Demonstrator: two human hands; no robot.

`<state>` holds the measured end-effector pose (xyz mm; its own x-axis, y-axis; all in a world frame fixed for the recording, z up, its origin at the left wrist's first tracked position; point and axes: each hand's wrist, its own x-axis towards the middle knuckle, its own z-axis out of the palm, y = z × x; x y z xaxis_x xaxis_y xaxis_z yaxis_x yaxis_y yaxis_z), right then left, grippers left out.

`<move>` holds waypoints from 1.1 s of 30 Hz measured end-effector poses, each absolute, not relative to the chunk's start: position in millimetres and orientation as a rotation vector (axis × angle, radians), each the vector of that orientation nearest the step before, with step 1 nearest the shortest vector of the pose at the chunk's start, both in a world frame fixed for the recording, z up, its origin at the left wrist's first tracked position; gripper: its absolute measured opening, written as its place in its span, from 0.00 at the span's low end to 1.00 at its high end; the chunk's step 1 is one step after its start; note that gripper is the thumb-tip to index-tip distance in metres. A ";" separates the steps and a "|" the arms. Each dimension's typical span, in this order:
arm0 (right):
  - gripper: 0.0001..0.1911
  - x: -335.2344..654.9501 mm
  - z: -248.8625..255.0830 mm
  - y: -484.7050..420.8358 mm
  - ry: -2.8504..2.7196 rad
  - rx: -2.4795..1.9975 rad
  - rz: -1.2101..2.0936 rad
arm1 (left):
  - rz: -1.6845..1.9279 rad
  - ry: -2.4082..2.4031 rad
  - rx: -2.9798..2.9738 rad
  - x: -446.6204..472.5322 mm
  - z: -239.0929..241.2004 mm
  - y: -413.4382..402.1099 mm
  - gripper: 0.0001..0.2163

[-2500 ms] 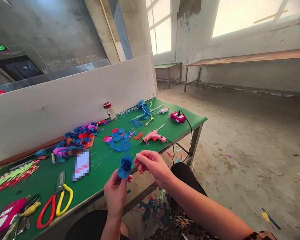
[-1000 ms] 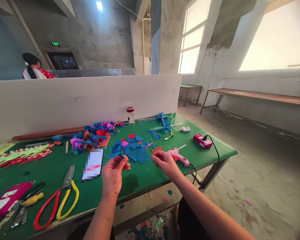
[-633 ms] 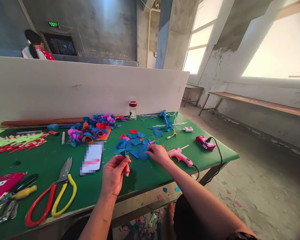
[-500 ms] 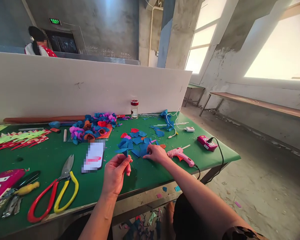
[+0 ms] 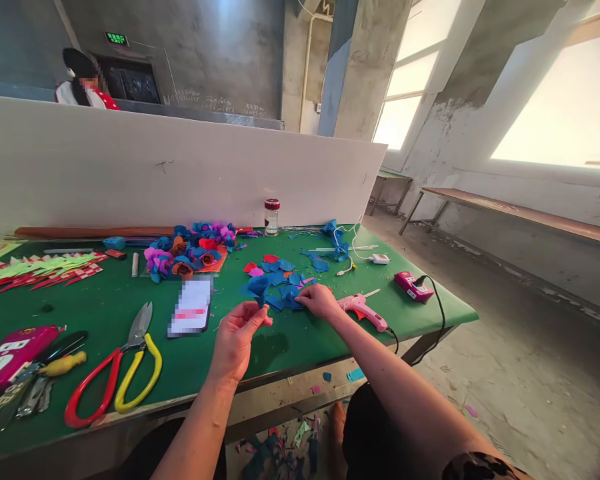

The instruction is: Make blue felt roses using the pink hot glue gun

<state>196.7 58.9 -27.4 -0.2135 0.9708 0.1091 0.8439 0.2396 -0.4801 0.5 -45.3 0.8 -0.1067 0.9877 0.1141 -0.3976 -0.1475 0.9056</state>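
Note:
Between the thumb and fingers of my left hand (image 5: pixel 239 335) is the base of a blue paper flower (image 5: pixel 258 287), its petals flaring upward. My right hand (image 5: pixel 321 301) pinches the edge of a blue paper petal (image 5: pixel 288 295), just right of the flower. Loose blue petals (image 5: pixel 275 265) lie behind both hands, with a few red and pink ones among them. A pink glue gun (image 5: pixel 364 309) rests on the table right of my right hand, partly covered by it.
On the green table (image 5: pixel 280 347) lie red-and-yellow-handled shears (image 5: pixel 135 340), a phone (image 5: pixel 193 307) and a pile of finished paper flowers (image 5: pixel 190 250). A lidded jar (image 5: pixel 272 217) stands near a white board (image 5: pixel 180 160). At the right is a magenta power strip (image 5: pixel 413 287). A person (image 5: pixel 85 80) is beyond the board.
My right hand has lifted slightly, and the blue petal in its fingers now shows more clearly. My left hand has shifted a little to the right with the flower.

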 end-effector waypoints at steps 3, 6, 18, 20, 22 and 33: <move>0.10 197.4 -25.5 59.0 -2.156 -1.667 0.411 | 1.513 0.790 0.924 2.7 2.8 -47.1 0.11; 0.10 197.1 -21.4 56.6 -2.178 -1.668 0.368 | 1.522 0.760 0.915 4.6 3.1 -47.7 0.10; 0.12 195.4 -4.7 41.3 -2.205 -1.648 0.183 | 1.487 0.812 0.920 8.7 -1.0 -46.0 0.12; 0.11 196.4 -4.8 42.4 -2.199 -1.622 0.192 | 1.485 0.812 0.922 8.5 -2.9 -45.2 0.12; 0.09 197.5 -5.6 44.2 -2.187 -1.605 0.209 | 1.488 0.817 0.925 7.9 -4.3 -44.7 0.12; 0.12 199.7 -5.5 47.9 -2.082 -1.590 0.263 | 1.467 0.825 0.933 7.5 -2.0 -47.2 0.12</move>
<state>199.7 47.9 -5.5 -0.1903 0.9434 0.2717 0.8459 0.2980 -0.4422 7.5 -47.2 -2.0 -0.0297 0.9950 0.0957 -0.4351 -0.0990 0.8949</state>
